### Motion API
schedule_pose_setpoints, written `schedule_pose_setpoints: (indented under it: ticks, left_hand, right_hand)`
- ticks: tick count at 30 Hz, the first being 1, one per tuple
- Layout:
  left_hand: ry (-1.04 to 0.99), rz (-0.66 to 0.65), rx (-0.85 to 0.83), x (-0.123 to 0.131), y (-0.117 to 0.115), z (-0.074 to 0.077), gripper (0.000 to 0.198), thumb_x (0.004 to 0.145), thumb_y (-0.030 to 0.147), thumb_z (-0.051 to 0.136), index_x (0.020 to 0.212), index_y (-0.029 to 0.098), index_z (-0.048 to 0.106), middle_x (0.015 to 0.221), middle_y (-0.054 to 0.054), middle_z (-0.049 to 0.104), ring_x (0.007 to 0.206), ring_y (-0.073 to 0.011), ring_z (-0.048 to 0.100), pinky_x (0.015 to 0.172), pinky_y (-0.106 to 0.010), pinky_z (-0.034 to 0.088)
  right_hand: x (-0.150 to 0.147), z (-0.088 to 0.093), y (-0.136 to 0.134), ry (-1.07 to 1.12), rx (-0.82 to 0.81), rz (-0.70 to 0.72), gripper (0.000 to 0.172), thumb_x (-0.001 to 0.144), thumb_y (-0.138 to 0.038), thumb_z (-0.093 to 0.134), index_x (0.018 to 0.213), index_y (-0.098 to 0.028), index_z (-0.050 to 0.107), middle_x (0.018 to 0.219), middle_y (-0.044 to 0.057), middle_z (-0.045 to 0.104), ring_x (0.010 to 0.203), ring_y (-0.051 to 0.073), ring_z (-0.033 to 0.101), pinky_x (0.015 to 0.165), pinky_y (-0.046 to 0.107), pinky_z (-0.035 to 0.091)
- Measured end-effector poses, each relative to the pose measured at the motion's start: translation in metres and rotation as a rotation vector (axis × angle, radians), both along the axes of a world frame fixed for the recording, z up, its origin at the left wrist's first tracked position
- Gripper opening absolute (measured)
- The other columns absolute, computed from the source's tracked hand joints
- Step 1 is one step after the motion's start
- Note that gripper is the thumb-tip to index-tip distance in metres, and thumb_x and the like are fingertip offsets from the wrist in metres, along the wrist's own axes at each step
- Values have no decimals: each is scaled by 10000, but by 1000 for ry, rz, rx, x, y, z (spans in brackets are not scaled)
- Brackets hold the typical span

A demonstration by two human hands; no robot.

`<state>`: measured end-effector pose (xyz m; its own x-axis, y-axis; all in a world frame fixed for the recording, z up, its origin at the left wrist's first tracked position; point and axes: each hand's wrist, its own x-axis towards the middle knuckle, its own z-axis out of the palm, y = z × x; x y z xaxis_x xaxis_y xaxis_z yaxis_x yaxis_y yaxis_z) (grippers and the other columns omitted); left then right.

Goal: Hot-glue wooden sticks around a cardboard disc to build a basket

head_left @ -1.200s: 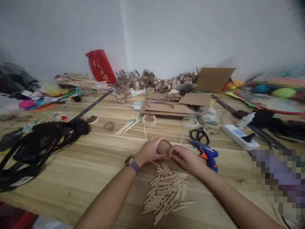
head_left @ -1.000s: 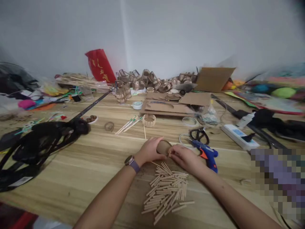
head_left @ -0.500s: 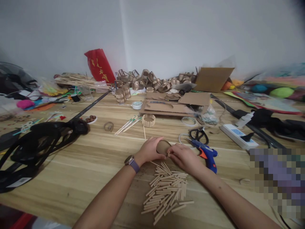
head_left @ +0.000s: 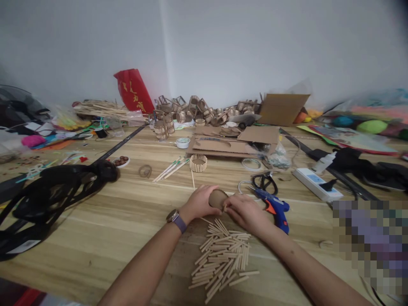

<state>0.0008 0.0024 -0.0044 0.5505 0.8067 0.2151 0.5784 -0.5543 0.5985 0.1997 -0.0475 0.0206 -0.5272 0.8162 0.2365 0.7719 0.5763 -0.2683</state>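
Observation:
My left hand (head_left: pixel 204 201), a watch at its wrist, is closed around a round cardboard piece (head_left: pixel 218 199) with a ridged edge. Pinched in the fingers of my right hand (head_left: pixel 244 209) is a short wooden stick (head_left: pixel 225 208), held against the right side of that cardboard. Just below both hands lies a loose pile of short wooden sticks (head_left: pixel 223 255). To the right of my right hand rests a blue glue gun (head_left: pixel 277 207) with an orange trigger. A small ring of upright sticks (head_left: pixel 198 163) stands beyond my left hand.
Black-handled scissors (head_left: pixel 265 182) and tape rolls lie beyond the glue gun. A white power strip (head_left: pixel 317 184) is at right, black straps (head_left: pixel 60 182) at left. Flat cardboard (head_left: pixel 223 145) and several small stick buckets (head_left: pixel 161 129) sit toward the wall.
The camera view has shifted slightly. Both hands keep nearly the same pose, with the stick still at the cardboard's edge.

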Motion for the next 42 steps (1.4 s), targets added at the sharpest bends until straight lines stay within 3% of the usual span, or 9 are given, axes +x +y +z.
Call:
schedule_pose_setpoints:
  ticks: [20, 22, 26, 30, 33, 35, 38, 42]
  left_hand:
    - [-17, -31, 15, -1, 0, -1, 849, 569, 382, 863, 1308, 235, 470, 1307, -93, 553, 1194, -303, 496, 1018, -451, 408]
    - [-25, -29, 7, -1, 0, -2, 857, 576, 384, 858, 1320, 231, 460, 1322, -97, 544, 1202, -305, 490, 1026, -454, 401]
    - [-40, -19, -5, -3, -1, -1, 838, 605, 368, 838, 1332, 215, 452, 1328, -107, 539, 1211, -305, 481, 1033, -451, 398]
    - [-25, -35, 36, -4, -3, 0, 842, 602, 332, 825, 1336, 169, 445, 1374, -131, 493, 1271, -309, 429, 1090, -453, 341]
    - [-2, -26, 56, -1, -4, 1, 908, 593, 372, 812, 1374, 176, 393, 1449, -137, 406, 1334, -324, 360, 1123, -477, 288]
    - [28, -2, 61, 2, -5, 1, 940, 596, 402, 796, 1395, 172, 359, 1461, -139, 391, 1335, -335, 357, 1121, -488, 286]
    - [70, 27, 78, 8, -8, 2, 950, 598, 398, 778, 1406, 164, 337, 1449, -140, 411, 1305, -345, 385, 1106, -493, 301]
    - [83, 40, 97, 11, -11, 4, 878, 630, 350, 742, 1397, 184, 350, 1389, -123, 482, 1245, -337, 431, 1074, -483, 342]
  right_hand:
    - [-2, 0, -1, 5, -20, -14, 139, 886, -205, 486, 868, -202, 624, 862, 78, 672, 823, 220, 604, 734, 325, 444]
    - [-1, 2, -1, 40, -37, -15, 144, 876, -212, 510, 946, -199, 635, 914, 88, 685, 864, 228, 615, 760, 336, 459]
    - [12, 12, -1, 204, 29, -68, 334, 855, -300, 557, 1170, -192, 583, 1009, 104, 682, 930, 241, 618, 818, 362, 470]
    - [43, 27, -6, 236, 38, -282, 244, 884, -391, 469, 876, -213, 636, 838, 75, 687, 771, 222, 631, 704, 333, 472]
    - [72, 34, -14, 54, -105, -583, 337, 880, -453, 455, 650, -238, 579, 600, 52, 640, 549, 215, 589, 525, 316, 383]
    - [87, 35, -20, -55, -213, -718, 415, 871, -495, 468, 547, -250, 549, 527, 76, 610, 498, 229, 573, 481, 326, 327]
    - [95, 32, -26, -98, -308, -770, 483, 834, -556, 515, 449, -264, 506, 507, 112, 600, 476, 236, 568, 470, 343, 313]
    - [93, 26, -25, -14, -362, -764, 428, 739, -515, 634, 433, -250, 497, 491, 81, 600, 439, 212, 542, 452, 327, 326]
